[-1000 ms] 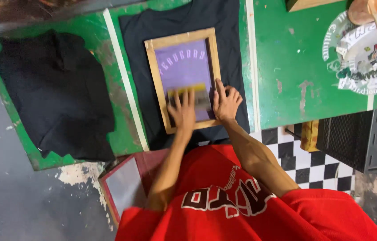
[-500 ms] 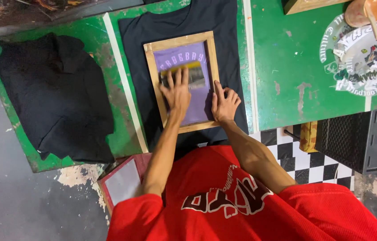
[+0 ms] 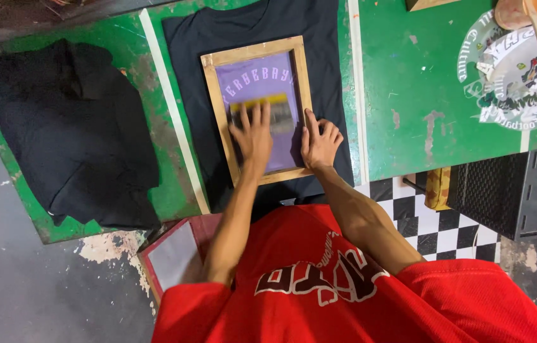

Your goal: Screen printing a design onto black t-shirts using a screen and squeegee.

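From my feed, at 9 o'clock a spare black garment lies crumpled on the green table. Moving right, a black T-shirt lies flat under a wooden-framed printing screen with purple mesh, its long axis running 12 to 6.

My left hand is spread flat, fingers apart, pressing a yellow-edged squeegee onto the mesh near mid-screen; the blade runs across the frame, 9 to 3, and sits at 12 o'clock from that palm. I cannot tell whether the fingers actually grip it.

My right hand rests open on the frame's right rail, fingers splayed, holding it down. It is farther from the squeegee than the left.

At 2 o'clock lies a printed white graphic.
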